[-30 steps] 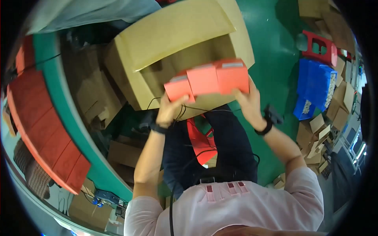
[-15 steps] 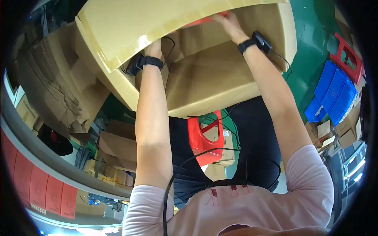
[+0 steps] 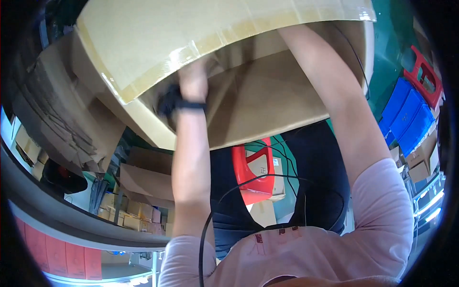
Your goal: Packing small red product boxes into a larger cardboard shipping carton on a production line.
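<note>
A large cardboard box [image 3: 158, 33] lies in front of me with its opening toward me, clear tape along the edge of its upper panel. Both my arms reach inside. My left hand [image 3: 193, 79] is just within the opening at the left, smeared by motion, and its fingertips are hidden behind the panel. A black strap [image 3: 192, 105] with a dark device circles that wrist. My right forearm [image 3: 330, 76] goes deep into the box on the right; the hand itself is covered by the upper panel, so what it touches is hidden.
Folded brown cardboard [image 3: 57, 105] stands at the left. A red plastic stool [image 3: 251, 191] shows between my legs, crossed by black cables [image 3: 282, 158]. Right of the box are blue bins [image 3: 409, 115] and another red stool [image 3: 423, 76]. Red boxes [image 3: 55, 256] line the lower left.
My right hand has gone deeper into the box, out of sight, along with the red thing near its fingers. My left hand has shifted slightly right and toward me. The box looks slightly shifted.
</note>
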Action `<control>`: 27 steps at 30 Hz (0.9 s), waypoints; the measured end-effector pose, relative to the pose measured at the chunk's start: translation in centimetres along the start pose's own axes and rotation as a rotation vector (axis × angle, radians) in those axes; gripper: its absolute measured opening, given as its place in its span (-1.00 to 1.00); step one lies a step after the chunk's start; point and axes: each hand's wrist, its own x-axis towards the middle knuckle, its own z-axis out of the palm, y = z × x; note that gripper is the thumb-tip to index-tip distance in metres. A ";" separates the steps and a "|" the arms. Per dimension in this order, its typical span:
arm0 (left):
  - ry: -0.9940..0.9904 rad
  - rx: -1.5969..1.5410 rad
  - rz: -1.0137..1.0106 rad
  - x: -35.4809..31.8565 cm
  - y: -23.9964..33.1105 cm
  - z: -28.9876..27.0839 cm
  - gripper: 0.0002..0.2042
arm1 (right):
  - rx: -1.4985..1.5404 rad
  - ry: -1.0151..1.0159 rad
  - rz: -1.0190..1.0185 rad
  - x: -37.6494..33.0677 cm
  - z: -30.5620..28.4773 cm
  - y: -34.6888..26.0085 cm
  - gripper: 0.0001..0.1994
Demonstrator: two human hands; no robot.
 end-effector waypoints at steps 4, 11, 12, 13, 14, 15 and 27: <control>-0.690 0.673 -0.189 -14.2 7.2 -2.2 0.17 | -0.006 -0.194 0.083 -2.3 -2.8 -10.2 -0.17; -0.770 1.433 0.167 -15.6 3.3 -0.2 -0.27 | 1.432 0.048 0.167 -9.8 -5.6 -13.1 -0.32; -0.773 1.205 0.136 -15.3 1.0 -1.5 -0.26 | 1.482 0.076 0.180 -8.4 -6.2 -14.3 -0.37; -0.795 1.205 0.150 -15.6 0.2 -2.3 -0.26 | 1.474 0.152 0.174 -8.0 -6.9 -15.4 -0.56; -0.813 1.145 0.139 -16.1 0.0 -2.7 -0.26 | 1.472 0.176 0.169 -8.3 -7.4 -15.5 -0.56; -0.829 1.084 0.124 -16.6 -0.3 -3.2 -0.25 | 1.395 0.307 0.076 -8.6 -7.9 -15.4 -0.62; -0.964 1.366 -0.019 -25.4 -1.3 -12.3 -0.22 | -0.606 0.341 -0.321 -5.0 -11.7 -26.8 0.05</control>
